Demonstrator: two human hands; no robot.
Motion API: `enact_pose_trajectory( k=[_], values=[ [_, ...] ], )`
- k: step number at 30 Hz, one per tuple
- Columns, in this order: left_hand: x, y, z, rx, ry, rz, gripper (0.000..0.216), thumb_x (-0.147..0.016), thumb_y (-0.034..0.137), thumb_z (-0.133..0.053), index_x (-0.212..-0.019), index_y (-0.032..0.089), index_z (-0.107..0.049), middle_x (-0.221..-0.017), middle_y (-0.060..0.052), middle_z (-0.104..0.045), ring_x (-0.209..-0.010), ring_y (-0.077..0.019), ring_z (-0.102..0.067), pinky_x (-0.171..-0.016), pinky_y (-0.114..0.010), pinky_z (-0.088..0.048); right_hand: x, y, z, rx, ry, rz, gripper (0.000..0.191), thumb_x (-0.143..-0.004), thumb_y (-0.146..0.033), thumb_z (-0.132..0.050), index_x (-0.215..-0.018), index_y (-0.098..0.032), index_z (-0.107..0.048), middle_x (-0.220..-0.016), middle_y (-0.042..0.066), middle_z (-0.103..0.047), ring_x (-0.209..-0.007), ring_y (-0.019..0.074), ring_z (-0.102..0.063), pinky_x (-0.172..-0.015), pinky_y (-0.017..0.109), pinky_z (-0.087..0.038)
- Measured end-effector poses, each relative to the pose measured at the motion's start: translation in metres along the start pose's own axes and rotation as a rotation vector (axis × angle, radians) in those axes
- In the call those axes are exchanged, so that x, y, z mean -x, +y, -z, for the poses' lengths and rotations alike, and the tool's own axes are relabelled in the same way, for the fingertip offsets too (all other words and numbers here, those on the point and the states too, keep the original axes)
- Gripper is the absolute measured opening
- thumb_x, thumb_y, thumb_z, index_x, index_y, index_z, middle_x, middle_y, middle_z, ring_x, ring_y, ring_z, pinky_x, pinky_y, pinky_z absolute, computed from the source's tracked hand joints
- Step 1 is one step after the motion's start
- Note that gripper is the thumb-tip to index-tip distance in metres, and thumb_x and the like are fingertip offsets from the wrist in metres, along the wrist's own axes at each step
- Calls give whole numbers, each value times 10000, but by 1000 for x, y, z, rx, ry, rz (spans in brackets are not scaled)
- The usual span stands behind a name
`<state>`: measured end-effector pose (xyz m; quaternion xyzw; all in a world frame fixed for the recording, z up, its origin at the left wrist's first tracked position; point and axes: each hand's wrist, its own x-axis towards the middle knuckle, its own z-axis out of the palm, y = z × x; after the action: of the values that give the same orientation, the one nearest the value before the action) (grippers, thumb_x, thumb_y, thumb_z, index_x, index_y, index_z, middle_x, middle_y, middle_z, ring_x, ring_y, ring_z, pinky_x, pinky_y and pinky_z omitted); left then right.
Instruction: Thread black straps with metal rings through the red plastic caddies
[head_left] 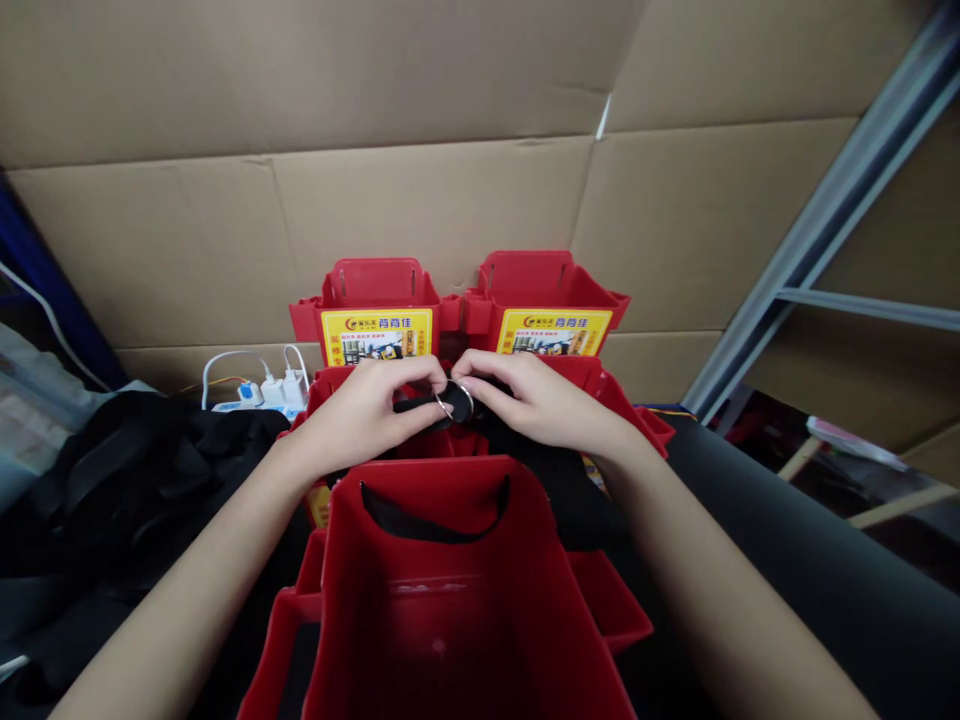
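Cardboard walls back a stack of red bins (pixel 450 590). Left hand (pixel 371 405) and right hand (pixel 540 400) pinch a metal ring (pixel 455 401) on a black strap (pixel 420 405). Whether the ring is fully threaded on cannot be told.

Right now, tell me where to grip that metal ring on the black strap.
Pinch the metal ring at its bare upper arc, coming from above. It seems to lie between both hands, with the black strap threaded through its lower left, so only the top rim looks free.

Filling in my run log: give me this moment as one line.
left hand: pinching black strap | right hand: holding metal ring on strap | place: above near red bin | behind: two labelled red bins
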<state>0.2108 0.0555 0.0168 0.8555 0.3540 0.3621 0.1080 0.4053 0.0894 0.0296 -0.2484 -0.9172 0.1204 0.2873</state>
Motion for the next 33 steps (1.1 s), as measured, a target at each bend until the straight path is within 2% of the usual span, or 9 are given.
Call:
enact_pose_trajectory(
  k=[8,11,15,18,20,22,24,28,33],
  values=[
    [1,-8,7,214,-13,146,154,-752,255,-571,-689,164,-463,-656,25,-495,-597,-89,-464,-564,-201,-390,5,13,12,7,150,-62,180,-772,-363,-593,-815,-194,-547,-794,12,-600,-728,154,-548,-687,266,-401],
    [0,-13,10,299,-10,218,155,-736,236,-577,-698,165,-444,-637,33,-455,-562,-77,-442,-521,-186,-369,11,17,30,-31,75,-108,240,-719,-387,-644,-854,-199,-580,-794,5,-618,-715,148,-562,-656,263,-421],
    [0,-20,16,233,21,211,194,-709,238,-605,-674,158,-433,-651,37,-421,-559,-59,-388,-498,-168,-315,34,30,64,-118,143,-211,268,-638,-386,-704,-822,-199,-646,-732,13,-646,-616,118,-569,-549,235,-420],
    [-1,-25,18,209,11,210,201,-711,242,-598,-669,158,-421,-655,42,-405,-570,-59,-373,-515,-172,-309,60,53,88,-310,281,-222,297,-478,-454,-758,-575,-212,-617,-476,-18,-555,-370,66,-464,-351,186,-285],
    [-1,-27,17,180,22,199,164,-706,202,-572,-668,160,-418,-673,38,-419,-601,-69,-392,-551,-182,-330,74,68,96,-410,467,-154,433,-399,-654,-667,-476,-252,-528,-382,-41,-462,-305,66,-413,-302,172,-190],
    [-2,-27,15,118,54,172,123,-695,163,-537,-661,163,-419,-684,31,-437,-641,-86,-416,-599,-199,-350,78,72,96,-498,758,-68,490,-366,-772,-551,-540,-315,-538,-410,-44,-479,-340,100,-463,-303,178,-203],
    [-3,-26,13,58,82,140,92,-684,146,-512,-662,166,-425,-685,25,-451,-671,-102,-431,-636,-215,-362,73,62,90,-561,911,-39,442,-397,-698,-620,-693,-370,-596,-511,-39,-568,-447,138,-556,-354,217,-317],
    [-3,-22,9,43,80,108,78,-673,141,-502,-698,172,-435,-684,27,-455,-654,-103,-430,-615,-210,-364,45,15,66,-376,472,-110,200,-643,-350,-701,-806,-242,-661,-672,19,-664,-612,142,-623,-615,312,-469],
    [-3,-21,11,66,70,103,76,-692,149,-504,-697,169,-430,-673,33,-438,-633,-94,-414,-589,-200,-351,17,3,39,-165,105,-106,140,-775,-316,-590,-780,-187,-644,-777,27,-653,-726,144,-605,-697,287,-467]
  ],
)
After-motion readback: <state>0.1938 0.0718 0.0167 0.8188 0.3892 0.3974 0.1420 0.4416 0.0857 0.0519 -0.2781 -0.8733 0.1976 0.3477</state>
